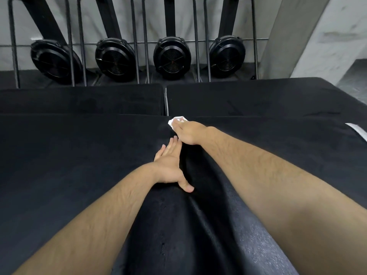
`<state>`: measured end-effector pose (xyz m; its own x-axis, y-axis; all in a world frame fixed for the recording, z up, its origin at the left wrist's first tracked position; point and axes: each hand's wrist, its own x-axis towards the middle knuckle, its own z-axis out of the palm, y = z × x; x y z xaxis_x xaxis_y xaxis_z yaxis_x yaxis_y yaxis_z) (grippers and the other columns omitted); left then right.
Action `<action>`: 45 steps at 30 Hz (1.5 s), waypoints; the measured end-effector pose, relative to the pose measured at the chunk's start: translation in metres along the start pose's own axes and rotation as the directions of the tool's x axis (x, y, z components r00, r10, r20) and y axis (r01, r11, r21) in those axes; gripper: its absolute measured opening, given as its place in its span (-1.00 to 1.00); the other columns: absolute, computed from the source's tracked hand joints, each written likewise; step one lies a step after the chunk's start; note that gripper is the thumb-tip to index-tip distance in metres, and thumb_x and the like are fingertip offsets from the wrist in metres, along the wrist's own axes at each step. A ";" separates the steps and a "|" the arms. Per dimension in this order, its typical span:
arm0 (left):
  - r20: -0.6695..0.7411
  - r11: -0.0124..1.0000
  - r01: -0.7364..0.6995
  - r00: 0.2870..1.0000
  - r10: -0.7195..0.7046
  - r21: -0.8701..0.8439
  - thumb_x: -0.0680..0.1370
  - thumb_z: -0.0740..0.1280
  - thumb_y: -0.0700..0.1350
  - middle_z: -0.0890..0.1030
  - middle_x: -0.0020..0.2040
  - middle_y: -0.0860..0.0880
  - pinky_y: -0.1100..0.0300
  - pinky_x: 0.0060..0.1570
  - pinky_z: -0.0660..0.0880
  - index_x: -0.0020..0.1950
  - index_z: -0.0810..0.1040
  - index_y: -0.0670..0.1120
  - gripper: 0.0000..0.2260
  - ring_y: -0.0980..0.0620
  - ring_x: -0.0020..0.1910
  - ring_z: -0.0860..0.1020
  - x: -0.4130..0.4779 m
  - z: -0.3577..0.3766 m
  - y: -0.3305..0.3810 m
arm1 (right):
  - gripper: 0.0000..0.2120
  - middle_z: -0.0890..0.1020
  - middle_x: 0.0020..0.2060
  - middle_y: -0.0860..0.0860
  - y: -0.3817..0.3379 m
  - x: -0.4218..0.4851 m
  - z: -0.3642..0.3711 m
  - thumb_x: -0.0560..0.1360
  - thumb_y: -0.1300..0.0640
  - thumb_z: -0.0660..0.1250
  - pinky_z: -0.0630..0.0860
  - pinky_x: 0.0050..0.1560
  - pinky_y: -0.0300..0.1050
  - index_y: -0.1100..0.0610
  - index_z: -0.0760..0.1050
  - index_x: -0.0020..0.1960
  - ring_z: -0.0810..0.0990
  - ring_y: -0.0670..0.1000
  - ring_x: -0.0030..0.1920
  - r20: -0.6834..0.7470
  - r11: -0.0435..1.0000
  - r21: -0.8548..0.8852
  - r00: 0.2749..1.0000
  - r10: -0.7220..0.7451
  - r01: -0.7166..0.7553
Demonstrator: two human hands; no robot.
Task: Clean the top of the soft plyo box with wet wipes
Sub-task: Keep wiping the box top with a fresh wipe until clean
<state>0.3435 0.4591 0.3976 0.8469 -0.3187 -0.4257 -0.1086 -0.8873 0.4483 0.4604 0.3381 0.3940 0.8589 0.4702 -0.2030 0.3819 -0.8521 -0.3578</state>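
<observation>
Black soft plyo boxes fill the lower view; the near right box (278,147) and the near left box (69,155) meet at a seam running down the middle. My right hand (188,132) holds a white wet wipe (175,121) and presses it on the far end of that seam, at the box's back corner. My left hand (170,165) lies flat with straight fingers along the left side of the seam, thumb spread toward me. Most of the wipe is hidden under my fingers.
Two more black boxes (79,100) (258,98) stand behind, split by a narrow gap. Beyond them, several upright rowing machines with round black fan housings (171,57) lean in a metal rack against a white wall. A white strip (356,130) shows at the right edge.
</observation>
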 end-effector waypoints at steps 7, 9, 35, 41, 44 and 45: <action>-0.079 0.968 0.091 0.994 -0.075 0.234 0.21 0.49 0.45 -0.42 0.57 0.00 0.03 0.49 -0.42 0.57 -0.41 -0.07 0.37 0.12 0.43 -0.50 -0.012 -0.004 -0.010 | -0.53 0.15 0.59 -0.11 -0.006 -0.061 0.028 0.70 -0.08 -0.12 0.30 0.43 -0.03 -0.05 0.18 0.58 0.31 0.04 0.50 -0.001 1.000 0.018 1.000 0.006 -0.006; -0.035 0.957 0.103 0.995 -0.097 0.272 0.21 0.39 0.54 -0.42 0.56 0.02 -0.02 0.53 -0.37 0.58 -0.38 -0.07 0.33 0.11 0.48 -0.49 -0.016 -0.007 -0.025 | -0.54 0.12 0.60 -0.12 -0.007 -0.068 0.032 0.71 -0.04 -0.10 0.29 0.45 0.01 -0.02 0.17 0.58 0.21 0.02 0.56 0.002 1.000 -0.006 1.000 -0.023 0.023; -0.077 0.979 0.044 0.997 -0.029 0.198 0.15 0.31 0.62 -0.44 0.54 0.17 0.04 0.50 -0.42 0.58 -0.39 0.03 0.33 0.24 0.44 -0.51 -0.001 0.009 -0.052 | -0.55 0.36 0.46 -0.11 -0.008 -0.066 0.055 0.61 -0.01 -0.07 0.52 0.19 0.08 -0.05 0.34 0.44 0.46 0.00 0.35 -0.182 0.998 -0.035 0.982 -0.053 0.048; -0.080 0.990 0.012 0.997 -0.001 0.142 0.15 0.35 0.60 -0.39 0.56 0.18 0.05 0.49 -0.43 0.58 -0.37 0.09 0.32 0.27 0.44 -0.50 -0.001 0.009 -0.054 | -0.48 0.26 0.53 -0.12 -0.024 -0.050 0.053 0.64 -0.10 -0.14 0.43 0.35 0.10 -0.04 0.28 0.52 0.30 -0.03 0.50 -0.120 1.000 0.025 0.993 -0.014 0.018; -0.093 0.987 0.011 0.996 0.004 0.160 0.17 0.36 0.58 -0.41 0.55 0.17 0.05 0.49 -0.43 0.58 -0.37 0.11 0.29 0.26 0.44 -0.50 0.000 0.011 -0.056 | -0.48 0.30 0.50 -0.15 -0.021 -0.077 0.064 0.61 -0.11 -0.14 0.53 0.16 0.08 -0.01 0.35 0.44 0.50 0.01 0.30 -0.175 0.999 0.006 0.984 -0.040 0.042; -0.096 0.986 0.015 0.995 0.001 0.164 0.17 0.36 0.58 -0.41 0.55 0.17 0.05 0.49 -0.43 0.57 -0.37 0.11 0.28 0.25 0.45 -0.49 0.001 0.011 -0.055 | -0.53 0.33 0.47 -0.14 -0.019 -0.076 0.062 0.63 -0.08 -0.12 0.54 0.12 0.07 0.00 0.37 0.41 0.53 0.02 0.25 -0.183 0.999 0.003 0.983 -0.032 0.033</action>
<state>0.3446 0.5041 0.3642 0.8927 -0.2864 -0.3480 -0.1799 -0.9344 0.3074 0.3663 0.3328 0.3598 0.8942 0.4471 -0.0217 0.4088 -0.8354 -0.3674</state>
